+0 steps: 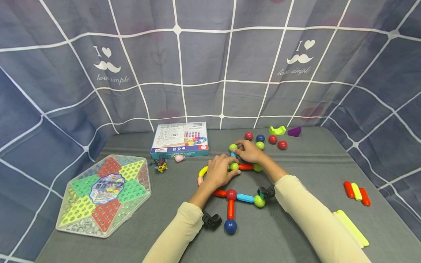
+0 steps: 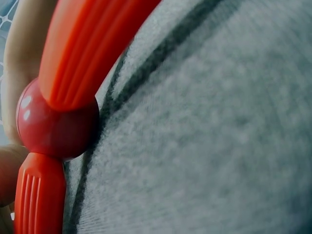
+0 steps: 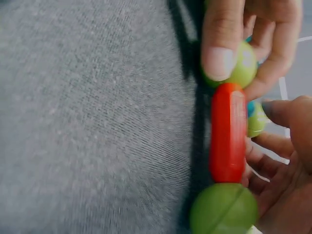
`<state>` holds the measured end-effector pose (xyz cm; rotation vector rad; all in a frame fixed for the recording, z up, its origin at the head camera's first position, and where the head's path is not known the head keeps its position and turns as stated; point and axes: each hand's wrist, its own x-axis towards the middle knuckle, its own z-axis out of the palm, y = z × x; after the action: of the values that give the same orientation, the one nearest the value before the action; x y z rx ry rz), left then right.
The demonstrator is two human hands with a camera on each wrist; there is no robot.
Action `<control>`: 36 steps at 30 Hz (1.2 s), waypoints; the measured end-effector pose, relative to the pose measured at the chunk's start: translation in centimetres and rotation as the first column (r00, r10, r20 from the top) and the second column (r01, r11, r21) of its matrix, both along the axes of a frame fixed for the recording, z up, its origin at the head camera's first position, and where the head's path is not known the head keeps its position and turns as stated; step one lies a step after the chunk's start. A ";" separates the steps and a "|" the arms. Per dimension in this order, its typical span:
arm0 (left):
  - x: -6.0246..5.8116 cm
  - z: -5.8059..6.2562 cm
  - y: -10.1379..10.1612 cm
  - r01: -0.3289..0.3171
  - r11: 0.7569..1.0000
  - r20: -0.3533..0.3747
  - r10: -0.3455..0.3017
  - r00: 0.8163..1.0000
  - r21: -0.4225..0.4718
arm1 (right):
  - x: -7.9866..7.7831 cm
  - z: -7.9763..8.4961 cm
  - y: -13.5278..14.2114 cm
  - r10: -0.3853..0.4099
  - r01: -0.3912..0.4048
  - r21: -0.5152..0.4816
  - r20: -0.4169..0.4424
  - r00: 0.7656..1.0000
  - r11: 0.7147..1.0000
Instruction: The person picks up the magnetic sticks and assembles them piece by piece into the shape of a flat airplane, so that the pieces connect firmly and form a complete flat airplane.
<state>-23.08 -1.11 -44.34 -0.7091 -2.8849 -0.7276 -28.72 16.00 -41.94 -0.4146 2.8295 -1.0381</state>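
My left hand (image 1: 216,171) grips a lime-green ball (image 1: 234,166) of a magnetic stick-and-ball frame; in the right wrist view its thumb (image 3: 222,53) presses that ball. A red rod (image 1: 246,167) runs from it to another green ball (image 3: 224,209). Just beyond, my right hand (image 1: 250,151) pinches a green ball (image 1: 233,147) set on a light-blue rod (image 1: 233,155). Nearer me, a red ball (image 1: 231,194) joins red rods and a blue rod (image 1: 245,198), with a dark-blue ball (image 1: 230,226) at the near end. Under the left hand curves a yellow rod (image 1: 203,171).
Loose balls (image 1: 272,139), a green arch block (image 1: 277,130) and a purple block (image 1: 294,132) lie at the back. Short rods (image 1: 356,191) and long yellow rods (image 1: 352,228) are right. A toy box (image 1: 179,140), small figures (image 1: 161,165) and a checkers board (image 1: 105,193) stand left.
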 end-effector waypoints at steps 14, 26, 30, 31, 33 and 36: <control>1.8 2.1 -2.1 0.091 0.994 -0.119 -0.099 0.988 -0.066 | 12.0 3.7 3.3 0.246 -0.218 0.213 -0.115 0.962 0.952; 5.0 2.3 -4.2 0.410 0.907 0.011 -0.411 0.911 -0.093 | 15.6 0.9 4.8 0.244 -0.214 0.273 -0.082 0.966 0.938; 5.2 1.9 -4.2 0.389 0.918 -0.011 -0.390 0.921 -0.078 | 15.5 0.6 4.8 0.220 -0.182 0.277 -0.112 0.969 0.943; 5.3 1.8 -4.1 0.380 0.922 -0.019 -0.382 0.924 -0.075 | 15.4 0.5 4.8 0.216 -0.176 0.274 -0.123 0.969 0.945; 5.5 1.6 -4.0 0.358 0.931 -0.041 -0.361 0.931 -0.071 | 15.3 0.4 4.9 0.207 -0.161 0.272 -0.150 0.967 0.949; 5.7 1.3 -3.7 0.323 0.944 -0.068 -0.327 0.943 -0.064 | 15.0 0.1 4.9 0.191 -0.136 0.275 -0.186 0.964 0.952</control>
<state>-17.39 -4.82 -43.06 -1.2131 -2.7551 -0.6390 -13.68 20.91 -41.80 -0.7568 2.9937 -0.6118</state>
